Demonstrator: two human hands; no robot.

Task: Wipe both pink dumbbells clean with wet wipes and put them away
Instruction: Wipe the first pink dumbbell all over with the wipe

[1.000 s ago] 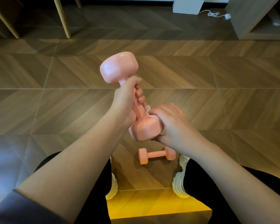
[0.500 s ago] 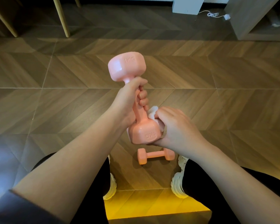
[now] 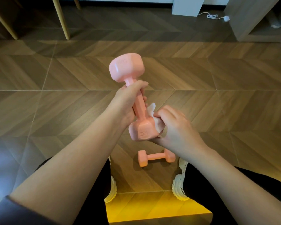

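Chevron floor (image 3: 234,75) behind glossy pink dumbbell (image 3: 139,109), wipe (image 3: 150,109) on lower head

Chevron wood floor (image 3: 217,103), chair legs (image 3: 60,18), cabinet (image 3: 243,18)

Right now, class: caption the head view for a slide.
Left hand holds a pink dumbbell while right hand presses a wet wipe to its lower end.

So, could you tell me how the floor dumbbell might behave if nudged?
The floor dumbbell probably won't roll far, since its heads look flat-sided. It likely feels rigid and heavy for its size, given its thick moulded heads.
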